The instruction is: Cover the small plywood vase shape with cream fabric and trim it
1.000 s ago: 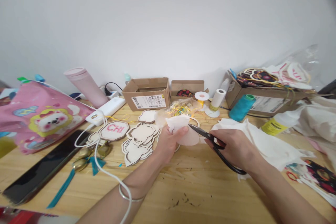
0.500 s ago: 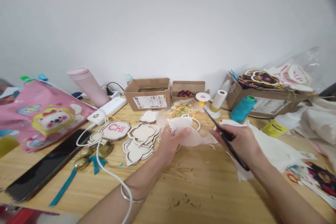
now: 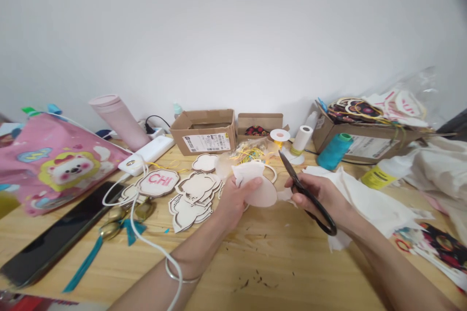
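The left hand's point(image 3: 237, 199) thumb and fingers pinch a rounded white sheet point(image 3: 265, 194) over the middle of the table, while the right hand's point(image 3: 324, 194) fingers are wrapped around black-handled scissors point(image 3: 301, 187) just to its right, blades pointing far. For neat cutting, a firm left pinch clear of the blades and short, turning snips would seem best; farther out, wooden plaques point(image 3: 197, 185) lie left and white cloth point(image 3: 370, 199) right.

Left of our black scissors point(image 3: 299, 187) we see a white sheet point(image 3: 261, 194) and bear-printed pink bag point(image 3: 62, 155); right, teal thread point(image 3: 332, 153).
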A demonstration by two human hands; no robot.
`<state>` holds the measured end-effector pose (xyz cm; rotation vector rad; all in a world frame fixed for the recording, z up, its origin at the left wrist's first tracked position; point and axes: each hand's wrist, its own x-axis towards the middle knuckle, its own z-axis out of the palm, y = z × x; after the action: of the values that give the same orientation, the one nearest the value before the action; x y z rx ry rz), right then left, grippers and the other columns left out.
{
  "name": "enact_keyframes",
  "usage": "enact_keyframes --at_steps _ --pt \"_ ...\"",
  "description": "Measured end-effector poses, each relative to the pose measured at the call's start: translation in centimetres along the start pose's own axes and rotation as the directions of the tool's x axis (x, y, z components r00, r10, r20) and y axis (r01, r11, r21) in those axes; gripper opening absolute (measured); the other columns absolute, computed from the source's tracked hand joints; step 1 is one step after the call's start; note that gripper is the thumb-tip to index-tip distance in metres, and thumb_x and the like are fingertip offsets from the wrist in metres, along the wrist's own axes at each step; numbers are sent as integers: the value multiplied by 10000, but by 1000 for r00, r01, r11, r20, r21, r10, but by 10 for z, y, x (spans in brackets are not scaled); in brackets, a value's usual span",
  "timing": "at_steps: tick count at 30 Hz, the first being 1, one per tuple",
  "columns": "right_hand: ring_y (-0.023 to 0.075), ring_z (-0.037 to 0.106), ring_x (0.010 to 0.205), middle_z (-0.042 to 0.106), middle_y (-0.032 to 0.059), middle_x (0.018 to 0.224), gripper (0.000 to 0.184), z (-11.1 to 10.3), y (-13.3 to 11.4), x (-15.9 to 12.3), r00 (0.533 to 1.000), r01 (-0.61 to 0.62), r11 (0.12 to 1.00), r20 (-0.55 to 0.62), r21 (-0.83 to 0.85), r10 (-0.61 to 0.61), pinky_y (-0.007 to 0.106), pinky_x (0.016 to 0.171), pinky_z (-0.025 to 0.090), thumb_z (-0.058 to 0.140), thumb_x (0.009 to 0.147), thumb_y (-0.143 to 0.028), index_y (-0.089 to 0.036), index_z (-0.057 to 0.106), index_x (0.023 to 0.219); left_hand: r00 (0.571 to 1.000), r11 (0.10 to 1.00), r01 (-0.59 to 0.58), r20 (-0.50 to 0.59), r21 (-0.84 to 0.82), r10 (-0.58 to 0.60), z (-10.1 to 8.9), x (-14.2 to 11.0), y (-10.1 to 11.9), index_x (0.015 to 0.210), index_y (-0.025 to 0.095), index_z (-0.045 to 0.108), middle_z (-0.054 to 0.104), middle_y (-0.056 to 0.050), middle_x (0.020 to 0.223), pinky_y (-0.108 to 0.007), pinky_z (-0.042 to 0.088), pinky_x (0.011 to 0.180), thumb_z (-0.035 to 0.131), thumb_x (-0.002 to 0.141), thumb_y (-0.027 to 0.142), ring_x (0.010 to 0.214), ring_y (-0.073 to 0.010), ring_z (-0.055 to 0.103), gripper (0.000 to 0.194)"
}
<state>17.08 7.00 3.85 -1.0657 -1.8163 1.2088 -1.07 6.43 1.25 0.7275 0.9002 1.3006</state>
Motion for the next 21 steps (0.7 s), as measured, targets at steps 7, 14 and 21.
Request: enact_keyframes --at_steps 7,14,21 --pt "96 492 478 577 -5 618 276 17 -3 2 969 69 984 -247 163 -27 209 417 391 651 637 -347 -184 527 822 999 981 -6 45 194 -3 10 -6 -3 841 155 657 687 -31 787 -212 468 597 714 591 253 671 -136 607 275" --pt "116 568 550 628 7 662 292 21 10 1 950 82 976 -311 200 -17 215 485 444 666 637 -294 -182 549 880 999 943 -30 24 333 24 16 -7 -9 835 156 661 695 -28 788 -206 474 587 702 601 288 691 -150 620 272" --pt "149 592 610 637 28 670 312 19 13 2 942 76 994 -332 77 -46 245 543 466 655 651 -305 -172 574 922 999 917 -33 -4 397 38 15 -5 -10 842 144 653 694 -48 804 -237 479 594 695 599 304 705 -181 624 294"
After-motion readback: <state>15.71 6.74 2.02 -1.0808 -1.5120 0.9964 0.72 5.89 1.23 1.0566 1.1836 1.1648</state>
